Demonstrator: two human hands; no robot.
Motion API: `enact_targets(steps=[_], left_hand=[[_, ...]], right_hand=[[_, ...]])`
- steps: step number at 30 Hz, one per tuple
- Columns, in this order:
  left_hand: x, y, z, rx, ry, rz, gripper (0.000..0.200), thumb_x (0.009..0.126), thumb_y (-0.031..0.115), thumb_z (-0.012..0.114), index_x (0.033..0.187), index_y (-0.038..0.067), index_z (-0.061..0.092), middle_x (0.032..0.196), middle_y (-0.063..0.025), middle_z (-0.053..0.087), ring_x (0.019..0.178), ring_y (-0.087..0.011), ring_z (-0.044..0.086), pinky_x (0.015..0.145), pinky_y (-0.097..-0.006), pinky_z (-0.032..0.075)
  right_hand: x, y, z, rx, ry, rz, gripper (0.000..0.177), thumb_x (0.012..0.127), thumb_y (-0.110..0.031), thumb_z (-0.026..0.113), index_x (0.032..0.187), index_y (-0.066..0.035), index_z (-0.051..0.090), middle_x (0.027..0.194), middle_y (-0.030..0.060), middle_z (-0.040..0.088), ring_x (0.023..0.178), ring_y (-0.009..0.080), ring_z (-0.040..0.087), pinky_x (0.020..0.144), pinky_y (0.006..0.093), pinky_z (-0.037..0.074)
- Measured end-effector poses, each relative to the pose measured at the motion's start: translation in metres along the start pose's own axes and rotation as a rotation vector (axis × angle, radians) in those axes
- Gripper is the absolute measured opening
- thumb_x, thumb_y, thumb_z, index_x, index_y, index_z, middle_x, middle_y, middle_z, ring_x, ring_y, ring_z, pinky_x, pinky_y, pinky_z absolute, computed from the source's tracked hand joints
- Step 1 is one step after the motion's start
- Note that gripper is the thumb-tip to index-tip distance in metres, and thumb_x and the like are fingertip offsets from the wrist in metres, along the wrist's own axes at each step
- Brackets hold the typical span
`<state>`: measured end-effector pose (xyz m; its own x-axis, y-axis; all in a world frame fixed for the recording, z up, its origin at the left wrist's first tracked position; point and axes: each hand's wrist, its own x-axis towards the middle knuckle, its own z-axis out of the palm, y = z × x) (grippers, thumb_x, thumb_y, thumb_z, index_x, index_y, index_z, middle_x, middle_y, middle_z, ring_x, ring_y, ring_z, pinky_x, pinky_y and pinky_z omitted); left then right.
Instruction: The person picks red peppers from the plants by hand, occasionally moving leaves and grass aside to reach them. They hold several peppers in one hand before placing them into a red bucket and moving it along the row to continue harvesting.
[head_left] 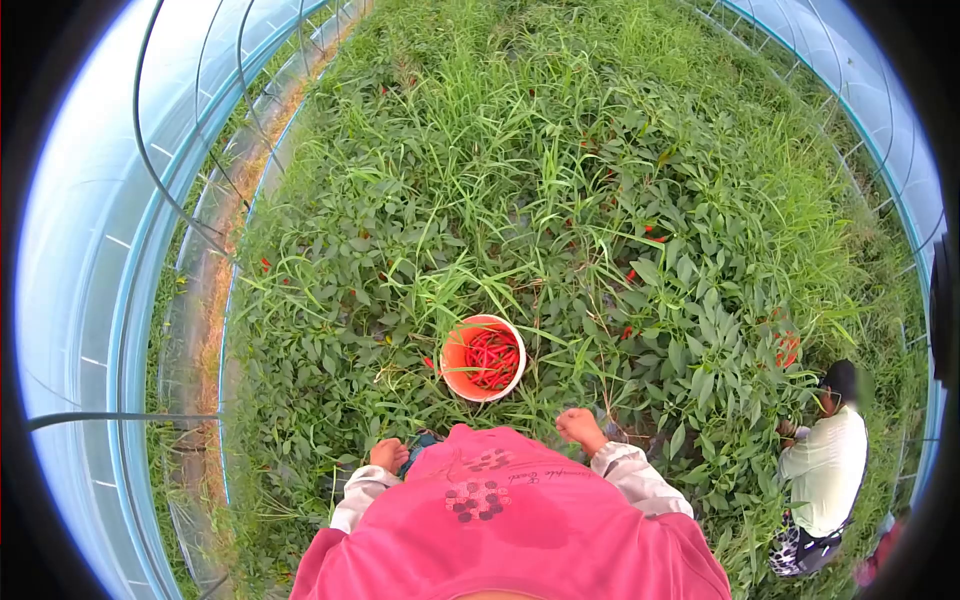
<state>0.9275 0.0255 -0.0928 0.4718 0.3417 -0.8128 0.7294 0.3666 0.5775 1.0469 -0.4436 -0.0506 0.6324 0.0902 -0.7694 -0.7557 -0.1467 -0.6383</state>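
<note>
Orange bucket sits upright on the ground among the pepper plants, just far of the person's body and roughly midway between both hands, touching neither. It is part filled with red chillies, loose in a heap. Left hand is low by the near left of the pink shirt, fingers curled; whether it grips anything, cannot tell, since it is small and partly behind leaves. Right hand is near right of the bucket, closed into a loose fist, with nothing visible in it. Handling judgement: the bucket looks like thin plastic, light, rigid at the rim but a bit flexy in the wall; the load is modest, so one hand should cope. No handle is visible, so the rim edge is the likely grip, or two hands round the wall. It should be kept level, as loose chillies spill easily. The chillies themselves are small, light, smooth-skinned and bruise or snap if squeezed, so best taken at the stem end. A second person in a white top crouches far right among the plants, hands hidden. The greenhouse plastic wall curves along the left.
</note>
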Motion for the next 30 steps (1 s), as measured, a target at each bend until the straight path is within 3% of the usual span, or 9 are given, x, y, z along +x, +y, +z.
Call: enact_targets(steps=[1, 4, 12, 17, 23, 25, 27, 29, 30], left_hand=[[-0.002, 0.006, 0.000, -0.009, -0.038, 0.011, 0.025, 0.089, 0.016, 0.058, 0.110, 0.005, 0.053, 0.096, -0.0146, 0.065, 0.088, -0.0263, 0.064, 0.071, -0.0363, 0.055], [-0.013, 0.028, -0.002, 0.063, -0.032, -0.012, 0.030, 0.088, 0.015, 0.058, 0.115, 0.004, 0.054, 0.090, -0.0139, 0.064, 0.073, -0.0265, 0.064, 0.065, -0.0383, 0.056], [0.048, 0.028, -0.054, 0.243, -0.063, -0.079, 0.025, 0.088, 0.018, 0.058, 0.108, 0.004, 0.058, 0.086, -0.0120, 0.065, 0.073, -0.0261, 0.064, 0.065, -0.0390, 0.053], [0.078, 0.037, -0.076, 0.321, -0.106, -0.066, 0.023, 0.088, 0.020, 0.058, 0.103, 0.003, 0.061, 0.084, -0.0108, 0.066, 0.073, -0.0259, 0.064, 0.065, -0.0395, 0.051], [0.127, 0.044, -0.103, 0.620, -0.347, 0.126, 0.022, 0.088, 0.022, 0.058, 0.097, 0.003, 0.064, 0.081, -0.0093, 0.067, 0.074, -0.0257, 0.064, 0.065, -0.0400, 0.049], [0.140, 0.045, -0.109, 0.678, -0.390, 0.137, 0.022, 0.088, 0.023, 0.058, 0.096, 0.003, 0.065, 0.080, -0.0089, 0.068, 0.074, -0.0256, 0.063, 0.066, -0.0402, 0.049], [0.136, 0.041, -0.110, 0.320, -0.202, -0.180, 0.031, 0.089, 0.024, 0.057, 0.112, 0.004, 0.060, 0.091, -0.0118, 0.068, 0.078, -0.0266, 0.064, 0.069, -0.0398, 0.050], [0.124, 0.055, -0.109, 0.332, -0.209, -0.239, 0.031, 0.089, 0.023, 0.057, 0.114, 0.004, 0.059, 0.093, -0.0123, 0.067, 0.078, -0.0266, 0.063, 0.068, -0.0399, 0.051], [0.121, 0.061, -0.111, 0.366, -0.224, -0.245, 0.031, 0.089, 0.022, 0.056, 0.114, 0.004, 0.058, 0.094, -0.0126, 0.066, 0.078, -0.0267, 0.063, 0.067, -0.0400, 0.051]], right_hand=[[0.001, 0.000, 0.004, -0.038, 0.023, -0.026, 0.015, 0.084, -0.016, 0.063, 0.082, -0.001, 0.065, 0.071, 0.0047, 0.064, 0.055, 0.0111, 0.056, 0.047, 0.0253, 0.043], [0.007, 0.005, 0.014, -0.013, 0.056, -0.010, 0.013, 0.079, -0.012, 0.063, 0.072, -0.001, 0.066, 0.058, 0.0042, 0.060, 0.047, 0.0114, 0.052, 0.043, 0.0272, 0.041], [-0.003, 0.014, 0.059, -0.103, 0.126, -0.147, 0.014, 0.077, -0.013, 0.061, 0.079, -0.001, 0.069, 0.067, 0.0069, 0.065, 0.052, 0.0147, 0.057, 0.050, 0.0294, 0.046], [-0.026, 0.040, 0.087, -0.222, 0.192, -0.110, 0.018, 0.076, -0.015, 0.059, 0.070, -0.002, 0.069, 0.061, 0.0072, 0.064, 0.051, 0.0158, 0.057, 0.050, 0.0319, 0.047], [-0.060, 0.062, 0.130, -0.289, 0.308, -0.222, 0.019, 0.075, -0.015, 0.059, 0.065, -0.001, 0.067, 0.057, 0.0090, 0.062, 0.048, 0.0149, 0.056, 0.049, 0.0306, 0.047], [-0.076, 0.068, 0.143, -0.131, 0.296, -0.013, 0.020, 0.076, -0.020, 0.060, 0.073, -0.002, 0.069, 0.060, 0.0097, 0.063, 0.051, 0.0162, 0.058, 0.052, 0.0322, 0.049], [-0.086, 0.081, 0.156, -0.344, 0.330, -0.069, 0.022, 0.077, -0.025, 0.062, 0.080, -0.005, 0.071, 0.069, 0.0123, 0.067, 0.059, 0.0222, 0.063, 0.059, 0.0352, 0.051], [-0.103, 0.094, 0.178, -0.407, 0.434, -0.092, 0.025, 0.078, -0.029, 0.062, 0.091, -0.009, 0.071, 0.079, 0.0143, 0.069, 0.070, 0.0286, 0.066, 0.068, 0.0389, 0.052], [-0.129, 0.068, 0.187, -0.484, 0.363, 0.016, 0.031, 0.081, -0.033, 0.063, 0.101, -0.011, 0.071, 0.097, 0.0159, 0.069, 0.095, 0.0307, 0.064, 0.082, 0.0412, 0.049]])
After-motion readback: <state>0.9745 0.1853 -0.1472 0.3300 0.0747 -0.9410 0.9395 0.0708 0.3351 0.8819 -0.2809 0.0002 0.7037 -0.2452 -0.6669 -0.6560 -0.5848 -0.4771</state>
